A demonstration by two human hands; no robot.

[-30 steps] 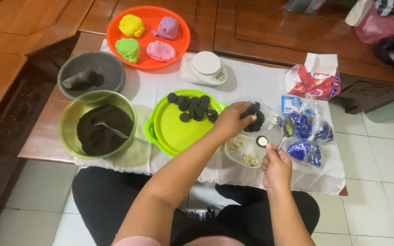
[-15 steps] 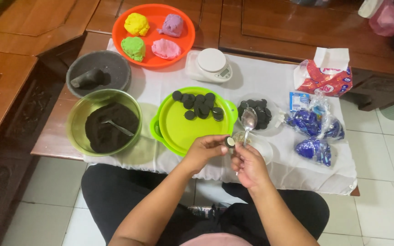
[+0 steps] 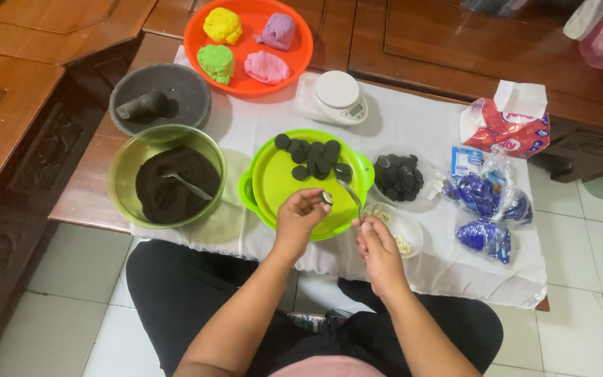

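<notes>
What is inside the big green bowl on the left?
The green bowl holds dark, almost black crumbs with a metal spoon lying in them. The spoon's tip is buried, and the bowl's bottom is covered by the crumbs.

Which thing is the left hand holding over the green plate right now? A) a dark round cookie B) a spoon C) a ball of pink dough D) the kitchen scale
A: the left hand pinches a dark round cookie at its fingertips above the green plate, while the right hand holds the spoon.

head-worn camera, looking steeply down, close over low table (image 3: 413, 126)
</notes>
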